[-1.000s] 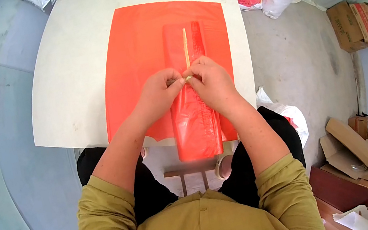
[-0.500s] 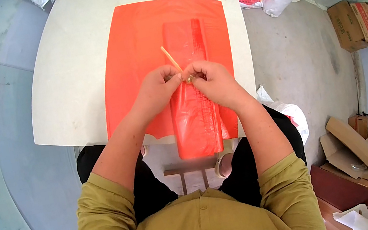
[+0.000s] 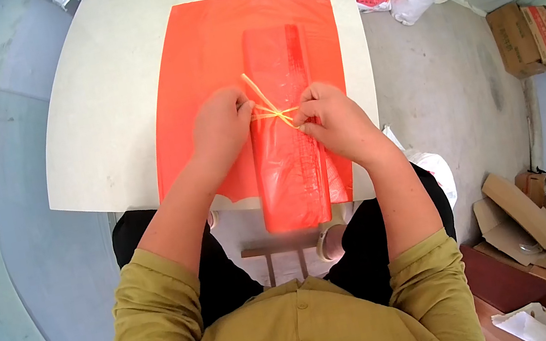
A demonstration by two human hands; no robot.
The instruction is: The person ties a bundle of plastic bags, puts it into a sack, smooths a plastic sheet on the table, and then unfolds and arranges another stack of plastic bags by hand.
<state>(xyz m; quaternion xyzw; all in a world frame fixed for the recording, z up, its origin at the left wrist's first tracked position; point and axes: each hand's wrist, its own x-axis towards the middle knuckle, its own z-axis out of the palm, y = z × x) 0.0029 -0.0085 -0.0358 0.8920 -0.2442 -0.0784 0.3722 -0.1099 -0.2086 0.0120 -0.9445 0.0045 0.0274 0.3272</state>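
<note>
A long, glossy, wrinkled red plastic bundle (image 3: 294,189) lies on a flat orange-red plastic sheet (image 3: 197,52), jutting past the near edge of the smooth, pale tabletop (image 3: 103,120). Forearms stretched forward, my left hand (image 3: 224,122) and right hand (image 3: 339,121) pinch a thin yellow strip (image 3: 277,113) in curled fingers — spread apart now, baring its crossing, where earlier they met.
</note>
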